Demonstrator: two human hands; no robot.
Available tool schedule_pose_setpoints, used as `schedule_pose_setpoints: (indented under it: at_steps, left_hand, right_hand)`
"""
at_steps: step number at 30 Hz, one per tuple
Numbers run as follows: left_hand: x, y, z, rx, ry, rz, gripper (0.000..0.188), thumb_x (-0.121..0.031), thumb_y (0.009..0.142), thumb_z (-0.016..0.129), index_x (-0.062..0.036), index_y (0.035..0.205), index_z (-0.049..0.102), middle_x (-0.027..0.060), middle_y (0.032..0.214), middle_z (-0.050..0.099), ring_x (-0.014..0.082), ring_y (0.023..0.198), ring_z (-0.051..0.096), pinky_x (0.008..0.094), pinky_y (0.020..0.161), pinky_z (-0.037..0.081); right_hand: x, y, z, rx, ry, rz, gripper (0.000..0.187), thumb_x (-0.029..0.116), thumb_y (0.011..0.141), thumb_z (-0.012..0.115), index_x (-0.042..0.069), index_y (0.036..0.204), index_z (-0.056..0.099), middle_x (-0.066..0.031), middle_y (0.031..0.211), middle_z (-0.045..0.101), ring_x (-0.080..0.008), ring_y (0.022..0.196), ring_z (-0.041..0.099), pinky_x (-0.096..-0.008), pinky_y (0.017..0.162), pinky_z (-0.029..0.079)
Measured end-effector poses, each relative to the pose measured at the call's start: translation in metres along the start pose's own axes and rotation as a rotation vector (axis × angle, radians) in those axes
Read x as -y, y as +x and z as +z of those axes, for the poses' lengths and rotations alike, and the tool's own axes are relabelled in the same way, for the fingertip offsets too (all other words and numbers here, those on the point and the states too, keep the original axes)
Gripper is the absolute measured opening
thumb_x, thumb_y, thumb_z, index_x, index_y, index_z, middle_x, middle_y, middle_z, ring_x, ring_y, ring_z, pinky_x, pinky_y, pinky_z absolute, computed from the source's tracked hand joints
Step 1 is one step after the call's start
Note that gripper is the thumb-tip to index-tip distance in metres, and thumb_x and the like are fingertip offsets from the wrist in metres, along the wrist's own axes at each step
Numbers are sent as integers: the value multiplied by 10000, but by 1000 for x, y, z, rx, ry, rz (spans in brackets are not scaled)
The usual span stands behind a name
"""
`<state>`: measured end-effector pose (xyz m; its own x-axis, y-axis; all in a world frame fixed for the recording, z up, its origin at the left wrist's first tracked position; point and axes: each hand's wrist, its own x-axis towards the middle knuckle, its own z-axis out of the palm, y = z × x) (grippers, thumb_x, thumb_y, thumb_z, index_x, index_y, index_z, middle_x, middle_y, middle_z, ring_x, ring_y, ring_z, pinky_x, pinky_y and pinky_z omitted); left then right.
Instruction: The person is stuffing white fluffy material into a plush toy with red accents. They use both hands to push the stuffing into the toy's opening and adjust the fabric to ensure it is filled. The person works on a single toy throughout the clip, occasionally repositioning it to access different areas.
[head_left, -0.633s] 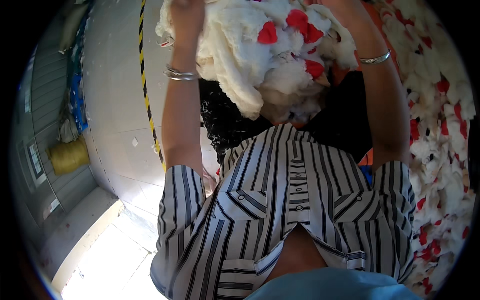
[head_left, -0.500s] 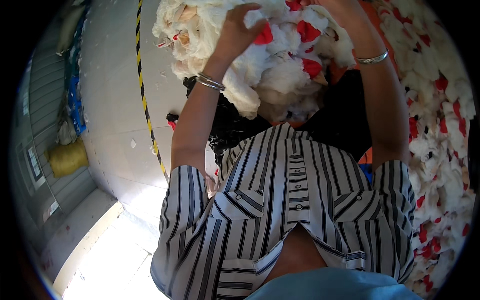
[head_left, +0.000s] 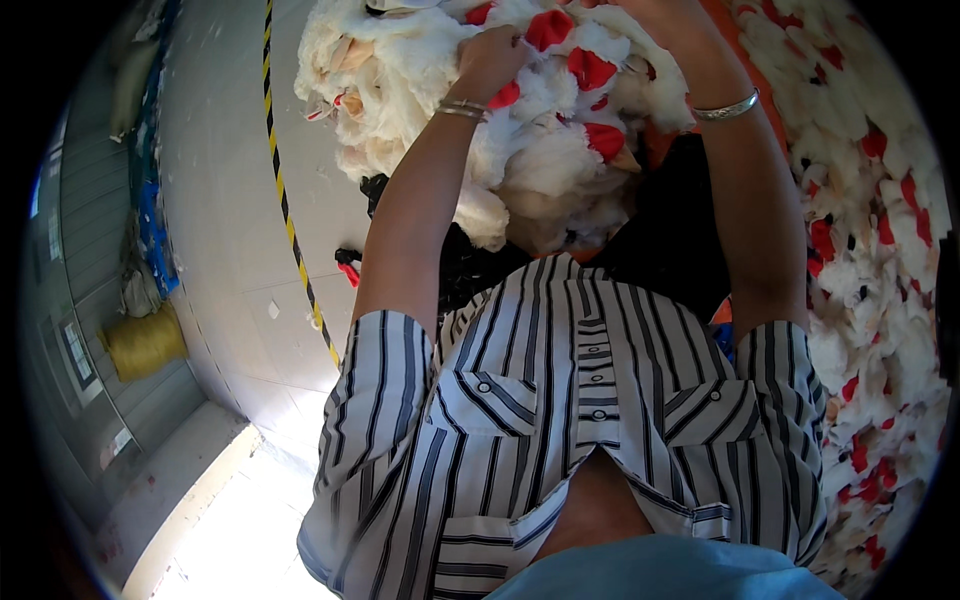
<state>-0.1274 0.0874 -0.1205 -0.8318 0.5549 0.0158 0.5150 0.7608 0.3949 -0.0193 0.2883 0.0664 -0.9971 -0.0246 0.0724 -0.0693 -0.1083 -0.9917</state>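
A heap of white fluffy plush pieces with red and beige patches lies in front of me, on and between my black-clad legs. My left hand, a bangle at its wrist, is closed with curled fingers on the white plush at the heap's middle. Red patches show just right of it. My right hand is at the heap's far right and partly cut off by the upper edge of the view. Its visible fingers point left and look bent together; what they hold, if anything, is out of sight.
More white and red plush pieces spread widely along the right. A yellow-and-black striped tape line runs over the pale tiled floor on the left. Against the wall at far left are a yellow sack and blue material.
My left hand has closed from spread fingers and moved slightly right and down onto the plush. My right hand has shifted a little left. The heap appears slightly lower and further left.
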Motion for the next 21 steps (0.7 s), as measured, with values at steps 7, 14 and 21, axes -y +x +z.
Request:
schedule_pose_setpoints:
  at_steps: [7,14,21]
  left_hand:
    - [-29,-42,-66,-65,-667,-50,311,-190,876,585,47,1061,664,111,789,721,164,739,677,290,701,525]
    - [-50,-97,-132,-153,-1018,-78,216,-97,947,589,40,1095,667,54,859,686,114,818,628,232,807,487]
    - [-62,-123,-144,-327,-1210,-48,185,-87,929,640,26,1075,656,41,848,666,93,798,612,216,768,487]
  right_hand:
    - [-9,0,-16,-87,-223,56,232,227,969,627,5,1025,664,-53,888,701,-129,718,665,-247,627,520]
    - [17,-38,58,-122,-711,-287,377,199,871,719,3,1172,608,-133,1029,679,-220,935,660,-326,798,515]
    - [7,-21,37,262,-592,-200,270,122,839,682,5,1080,651,-133,970,685,-225,874,650,-331,791,510]
